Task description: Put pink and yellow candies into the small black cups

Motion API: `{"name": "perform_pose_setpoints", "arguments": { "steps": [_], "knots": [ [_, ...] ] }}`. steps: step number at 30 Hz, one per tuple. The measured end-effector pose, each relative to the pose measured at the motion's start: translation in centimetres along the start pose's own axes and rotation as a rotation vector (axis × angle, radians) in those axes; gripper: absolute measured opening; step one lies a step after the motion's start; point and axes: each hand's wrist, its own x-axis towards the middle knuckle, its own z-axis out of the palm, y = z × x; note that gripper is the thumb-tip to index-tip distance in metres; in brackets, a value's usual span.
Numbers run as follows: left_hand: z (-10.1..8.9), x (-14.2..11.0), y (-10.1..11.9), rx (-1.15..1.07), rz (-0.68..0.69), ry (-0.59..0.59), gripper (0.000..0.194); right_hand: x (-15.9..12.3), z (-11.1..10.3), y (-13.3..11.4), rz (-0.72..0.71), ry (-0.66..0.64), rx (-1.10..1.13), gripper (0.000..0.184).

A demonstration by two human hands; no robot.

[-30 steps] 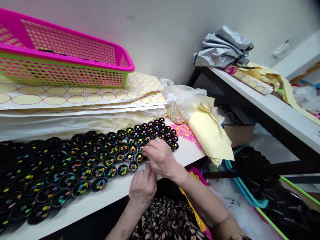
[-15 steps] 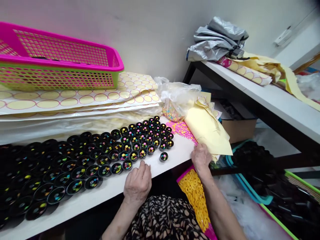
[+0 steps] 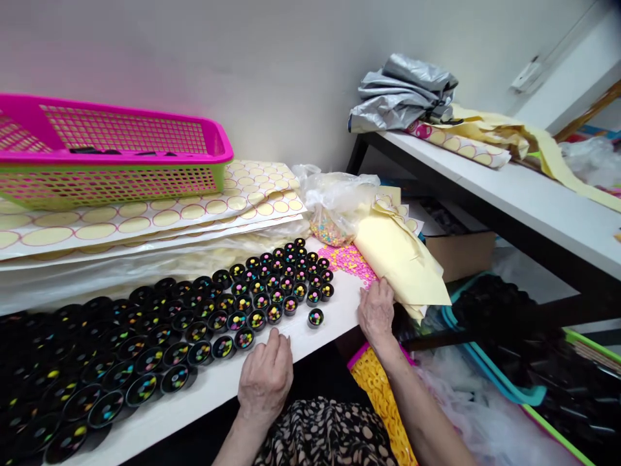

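My left hand (image 3: 266, 374) lies at the table's front edge, its fingers curled together beside the nearest small black cups (image 3: 244, 338). Whatever its fingertips may hold is hidden. Colourful little pieces lie inside the cups, which stand in close rows. One separate cup (image 3: 315, 318) stands between my hands. Over the edge farther right, my right hand (image 3: 376, 312) is closed, its fingertips by the loose pink and yellow pieces (image 3: 345, 260) and the folded pale yellow paper (image 3: 400, 259). I cannot make out anything in its fingers.
A pink and green basket (image 3: 116, 184) rests on sheets with circle outlines (image 3: 272, 208). Behind the loose pieces sits a clear bag (image 3: 334, 194). To the right are a raised white shelf (image 3: 485, 171), a cardboard box (image 3: 460, 259) and a bin of black parts (image 3: 514, 323).
The view has tilted up slightly, so the table things sit lower. My right hand has shifted a little left, off the paper's edge. My left hand stays beside the cups.
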Motion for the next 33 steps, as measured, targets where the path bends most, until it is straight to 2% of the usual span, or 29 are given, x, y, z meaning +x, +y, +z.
{"name": "perform_pose_setpoints", "arguments": {
  "steps": [7, 11, 14, 17, 21, 24, 28, 33],
  "knots": [
    [-0.2, 0.4, 0.0, -0.005, 0.022, 0.049, 0.023, -0.3, 1.7, -1.4, 0.082, -0.097, -0.047, 0.045],
    [-0.2, 0.6, -0.1, -0.004, 0.046, 0.061, 0.023, -0.5, 1.4, -1.5, 0.042, -0.137, -0.002, 0.044],
    [-0.1, 0.6, -0.1, 0.014, 0.054, 0.037, 0.022, -0.7, 1.4, -1.5, -0.051, -0.150, 0.148, 0.037],
    [-0.1, 0.7, 0.0, 0.016, 0.053, 0.036, 0.021, -0.3, 1.5, -1.3, -0.084, -0.080, 0.373, 0.036],
    [-0.1, 0.7, 0.2, 0.009, 0.046, 0.036, 0.022, 1.0, 1.4, 0.0, -0.008, 0.063, 0.716, 0.032],
    [-0.1, 0.7, 0.3, 0.016, 0.040, 0.025, 0.022, 1.8, 1.0, 1.5, 0.055, 0.068, 0.835, 0.021],
    [-0.1, 0.7, 0.3, 0.012, 0.040, 0.023, 0.023, 1.9, 0.8, 2.8, -0.009, 0.000, 0.812, 0.017],
    [0.0, 0.7, 0.3, 0.009, 0.049, 0.019, 0.027, 1.5, 1.0, 3.1, -0.107, -0.103, 0.681, 0.016]
  ]
}}
